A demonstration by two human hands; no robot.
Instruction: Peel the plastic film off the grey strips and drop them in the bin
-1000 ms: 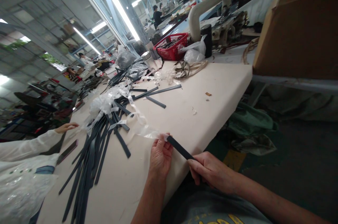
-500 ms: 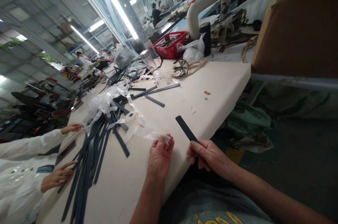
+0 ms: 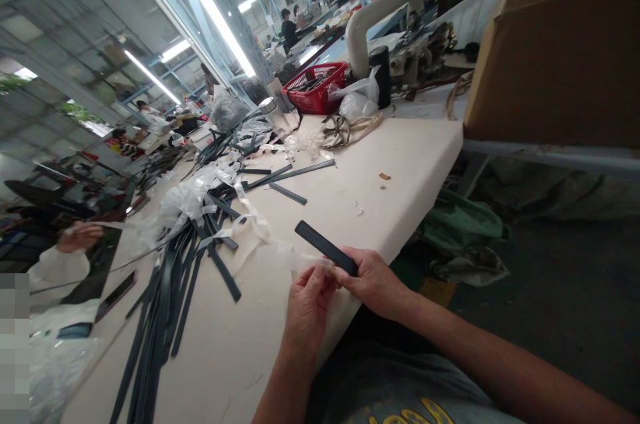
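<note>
Right hand (image 3: 375, 281) grips one dark strap (image 3: 325, 247) by its near end; far end juts up-left over the tabletop (image 3: 400, 164) edge. Left hand (image 3: 307, 304) pinches a strip of clear film (image 3: 287, 254) just beside the strap's held end, touching it. Film appears mostly off this strap. Many straps in the pile (image 3: 165, 297) to the left lie tangled with film, seemingly unstripped. A co-worker's hand (image 3: 80, 236) works at far left.
</note>
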